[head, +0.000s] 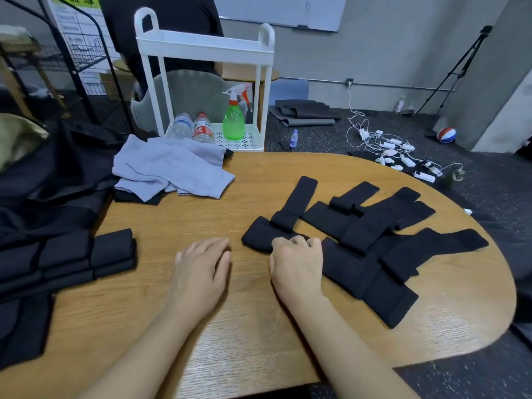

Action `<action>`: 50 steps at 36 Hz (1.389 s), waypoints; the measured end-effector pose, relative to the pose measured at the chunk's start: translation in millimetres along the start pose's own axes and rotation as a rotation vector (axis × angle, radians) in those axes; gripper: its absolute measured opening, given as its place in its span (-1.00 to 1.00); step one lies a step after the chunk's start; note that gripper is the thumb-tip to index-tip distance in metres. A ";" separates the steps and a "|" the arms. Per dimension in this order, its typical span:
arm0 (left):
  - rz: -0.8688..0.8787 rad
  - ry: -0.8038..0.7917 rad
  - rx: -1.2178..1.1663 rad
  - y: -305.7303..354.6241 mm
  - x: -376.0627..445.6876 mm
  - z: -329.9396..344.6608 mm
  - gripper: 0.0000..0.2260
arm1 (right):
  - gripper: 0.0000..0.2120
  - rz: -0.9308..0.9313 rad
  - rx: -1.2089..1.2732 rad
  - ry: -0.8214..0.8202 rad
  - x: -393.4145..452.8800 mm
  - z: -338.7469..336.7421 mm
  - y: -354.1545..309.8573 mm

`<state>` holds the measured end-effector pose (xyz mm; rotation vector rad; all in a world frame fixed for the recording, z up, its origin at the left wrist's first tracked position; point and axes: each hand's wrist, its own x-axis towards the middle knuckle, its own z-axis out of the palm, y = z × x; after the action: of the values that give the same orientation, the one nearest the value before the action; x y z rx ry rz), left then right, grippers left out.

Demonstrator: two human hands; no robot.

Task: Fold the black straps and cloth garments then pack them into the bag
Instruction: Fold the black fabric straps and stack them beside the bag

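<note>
Several black straps (371,226) lie spread and overlapping on the right half of the wooden table (230,326). My right hand (296,263) rests with curled fingers on the near edge of the leftmost strap (259,234). My left hand (201,263) lies flat on the bare table just left of that strap, holding nothing. A stack of folded black straps (69,260) sits at the left edge. Crumpled grey cloth garments (169,168) lie at the back left over a black piece. A large black fabric mass (49,180), possibly the bag, fills the far left.
A white two-tier cart (201,47) with bottles and a green spray bottle (233,119) stands behind the table. A person sits on a grey chair behind it. Chargers and cables (394,151), a ball and a tripod are on the dark floor to the right.
</note>
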<state>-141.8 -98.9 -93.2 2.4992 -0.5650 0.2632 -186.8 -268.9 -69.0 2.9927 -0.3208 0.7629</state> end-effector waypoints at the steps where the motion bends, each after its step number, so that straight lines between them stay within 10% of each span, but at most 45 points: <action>1: -0.006 -0.003 -0.010 -0.5 -1.6 -0.8 -0.66 | -0.55 -0.019 0.008 0.019 -7.1 -1.1 -3.4; 6: -0.051 0.029 -0.135 -2.8 -10.5 -7.6 -0.70 | -0.89 -0.143 0.071 0.086 -47.1 -4.2 -12.8; 15: -0.005 0.124 -0.353 -9.5 -31.8 -26.9 -0.77 | -0.72 -0.190 0.262 0.007 -84.4 -30.3 -21.1; 23: 0.272 -0.119 -0.110 -12.6 -35.8 -27.7 -0.70 | -0.82 -0.098 0.387 0.097 -42.4 -46.2 1.3; 33: 0.387 -0.180 -0.002 -7.3 -43.1 -31.5 -0.73 | -0.62 -0.369 0.379 -0.506 -10.0 -19.3 10.6; 50: 0.374 -0.160 0.028 -1.4 -44.3 -29.6 -0.75 | -0.56 -0.216 0.181 -0.582 49.3 21.1 13.8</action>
<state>-182.6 -66.2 -82.8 2.4401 -1.1040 0.2116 -137.4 -293.5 -64.3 3.2827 0.0686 -0.1167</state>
